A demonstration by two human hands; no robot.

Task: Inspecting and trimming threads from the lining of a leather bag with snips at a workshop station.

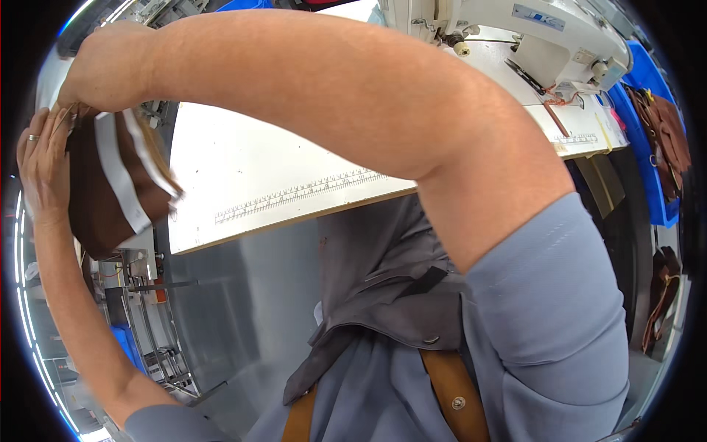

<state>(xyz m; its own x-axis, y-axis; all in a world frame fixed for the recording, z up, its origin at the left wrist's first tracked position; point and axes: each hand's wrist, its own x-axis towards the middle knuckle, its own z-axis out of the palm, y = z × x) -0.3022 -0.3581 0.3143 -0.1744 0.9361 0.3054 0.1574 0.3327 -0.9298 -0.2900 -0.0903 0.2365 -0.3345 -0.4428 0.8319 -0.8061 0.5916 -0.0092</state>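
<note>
At the far left, beyond the table's left end, I hold up a dark brown panel (92,191) with two white strips across it and a lighter tan edge. It looks like leather or cloth. My left hand (48,162), with a ring on one finger, grips its left side, fingers pointing up. My right arm reaches across the whole view. At its end my right hand (109,68) is closed at the panel's upper edge, close to the left fingertips. Its own fingertips are mostly hidden. A thin line, perhaps thread, shows between the hands.
The white worktable (243,158) has a printed ruler along its front edge. A white sewing machine (545,44) stands on it at the back right, with black thread snips (524,76) nearby. Blue bins (663,210) with brown pieces (666,132) hang at the right. A metal rack (158,331) stands lower left.
</note>
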